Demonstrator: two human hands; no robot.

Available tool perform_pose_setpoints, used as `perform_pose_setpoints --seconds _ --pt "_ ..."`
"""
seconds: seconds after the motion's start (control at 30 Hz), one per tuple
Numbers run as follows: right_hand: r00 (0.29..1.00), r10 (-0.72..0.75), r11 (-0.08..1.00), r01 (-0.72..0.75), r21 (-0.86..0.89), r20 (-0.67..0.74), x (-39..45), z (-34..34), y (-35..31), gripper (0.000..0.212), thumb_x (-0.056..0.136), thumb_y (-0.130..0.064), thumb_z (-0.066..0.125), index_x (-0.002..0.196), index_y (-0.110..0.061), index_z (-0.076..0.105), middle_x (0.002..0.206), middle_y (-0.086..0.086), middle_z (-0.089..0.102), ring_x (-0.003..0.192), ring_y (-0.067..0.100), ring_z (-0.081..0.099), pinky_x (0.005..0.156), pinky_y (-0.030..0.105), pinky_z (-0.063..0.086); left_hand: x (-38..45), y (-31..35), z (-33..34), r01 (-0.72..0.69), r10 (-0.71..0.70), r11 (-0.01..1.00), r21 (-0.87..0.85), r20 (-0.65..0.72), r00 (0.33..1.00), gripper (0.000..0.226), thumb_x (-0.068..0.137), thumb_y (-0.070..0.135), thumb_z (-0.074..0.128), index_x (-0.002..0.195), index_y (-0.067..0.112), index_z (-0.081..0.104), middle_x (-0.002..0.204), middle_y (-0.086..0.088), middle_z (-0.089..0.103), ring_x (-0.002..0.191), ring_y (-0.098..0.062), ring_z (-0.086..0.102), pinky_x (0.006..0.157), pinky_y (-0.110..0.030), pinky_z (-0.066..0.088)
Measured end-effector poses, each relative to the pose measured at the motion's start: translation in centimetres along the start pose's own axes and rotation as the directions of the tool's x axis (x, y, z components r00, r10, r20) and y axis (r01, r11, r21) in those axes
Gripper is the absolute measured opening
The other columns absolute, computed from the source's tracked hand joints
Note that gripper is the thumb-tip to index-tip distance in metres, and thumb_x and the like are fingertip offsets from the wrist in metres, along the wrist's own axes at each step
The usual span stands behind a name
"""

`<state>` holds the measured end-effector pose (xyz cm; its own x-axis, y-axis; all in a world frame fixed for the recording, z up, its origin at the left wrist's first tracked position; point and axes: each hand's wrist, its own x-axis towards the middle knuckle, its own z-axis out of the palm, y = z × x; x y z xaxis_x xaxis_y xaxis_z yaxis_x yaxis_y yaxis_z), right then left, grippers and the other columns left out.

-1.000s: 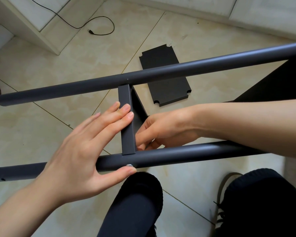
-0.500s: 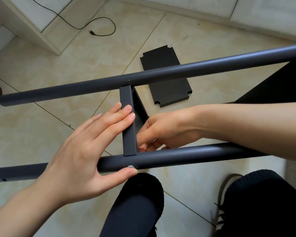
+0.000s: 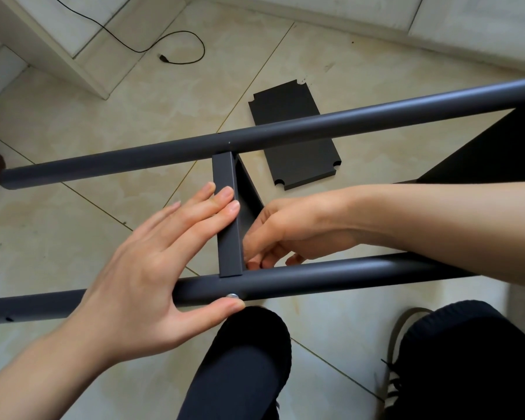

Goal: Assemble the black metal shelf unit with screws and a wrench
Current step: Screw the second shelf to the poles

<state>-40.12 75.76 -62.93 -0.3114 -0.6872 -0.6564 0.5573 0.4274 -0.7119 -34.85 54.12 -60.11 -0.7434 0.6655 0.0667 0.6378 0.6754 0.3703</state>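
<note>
Here, left hand [image 3: 140, 268] on crossbar [image 3: 226, 213]

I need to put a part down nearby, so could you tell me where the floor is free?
Bare tile lies left of the loose black panel, between the cable and the far tube. It is crowded around the crossbar, where the left hand and right hand work above the near tube.

The left hand [image 3: 152, 268] lies flat with straight fingers on the crossbar [image 3: 228, 237], thumb beside the screw head [image 3: 232, 295] in the near tube [image 3: 331, 275]. Right of the crossbar, the right hand [image 3: 291, 231] curls its fingers against it.
</note>
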Motion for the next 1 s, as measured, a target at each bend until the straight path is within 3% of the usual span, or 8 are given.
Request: perform_pose_setpoints --seconds 0.13,0.33,0.53,0.73,1.0 --pt "1.000 0.008 0.998 -0.010 -0.067 -0.019 0.07 -0.20 0.14 0.033 0.091 -0.021 0.062 0.058 -0.020 0.066 0.067 -0.002 0.061 0.067 0.012 0.053 0.063 0.026 0.039 0.00 -0.02 0.01 -0.001 0.001 1.000 0.001 0.002 1.000 0.084 0.084 0.058 0.064 0.152 0.014 0.040 0.162 0.004 0.036 0.152 -0.019 0.029 0.114 -0.053 0.036" --pt "1.000 -0.015 1.000 0.015 -0.011 0.015 0.34 0.10 0.17 0.030 0.095 -0.018 0.058 0.066 -0.015 0.064 0.070 0.000 0.060 0.065 0.010 0.054 0.052 0.015 0.046 -0.01 -0.09 0.00 -0.001 0.001 1.000 0.000 0.007 1.000 0.085 0.084 0.058 0.064 0.153 0.015 0.039 0.162 0.003 0.035 0.152 -0.019 0.029 0.113 -0.055 0.038" --pt "1.000 -0.012 0.995 0.009 -0.097 -0.027 0.22 -0.10 0.21 0.028 0.094 -0.025 0.062 0.068 -0.018 0.068 0.071 0.000 0.062 0.071 0.013 0.052 0.064 0.026 0.037 -0.08 0.00 0.05 0.010 -0.010 1.000 0.006 0.007 1.000 0.085 0.084 0.059 0.063 0.152 0.015 0.040 0.162 0.004 0.034 0.152 -0.018 0.028 0.113 -0.055 0.037" --pt "0.998 -0.061 0.998 0.061 -0.006 0.025 0.48 -0.05 0.42 0.029 0.097 -0.019 0.059 0.069 -0.019 0.069 0.074 0.000 0.065 0.069 0.011 0.057 0.067 0.022 0.050 -0.09 -0.02 0.04 0.003 -0.003 1.000 0.004 0.003 1.000 0.085 0.084 0.059 0.064 0.153 0.015 0.039 0.162 0.004 0.034 0.152 -0.019 0.028 0.113 -0.055 0.037" --pt "0.999 0.000 1.000 0.001 -0.013 0.054 0.48 -0.24 0.49 0.022 0.094 -0.016 0.059 0.073 -0.011 0.064 0.077 0.005 0.060 0.085 0.025 0.054 0.073 0.030 0.048 -0.04 -0.07 0.06 -0.001 0.001 1.000 0.001 -0.006 1.000 0.086 0.083 0.058 0.065 0.153 0.016 0.038 0.162 0.005 0.034 0.152 -0.019 0.028 0.112 -0.054 0.038"
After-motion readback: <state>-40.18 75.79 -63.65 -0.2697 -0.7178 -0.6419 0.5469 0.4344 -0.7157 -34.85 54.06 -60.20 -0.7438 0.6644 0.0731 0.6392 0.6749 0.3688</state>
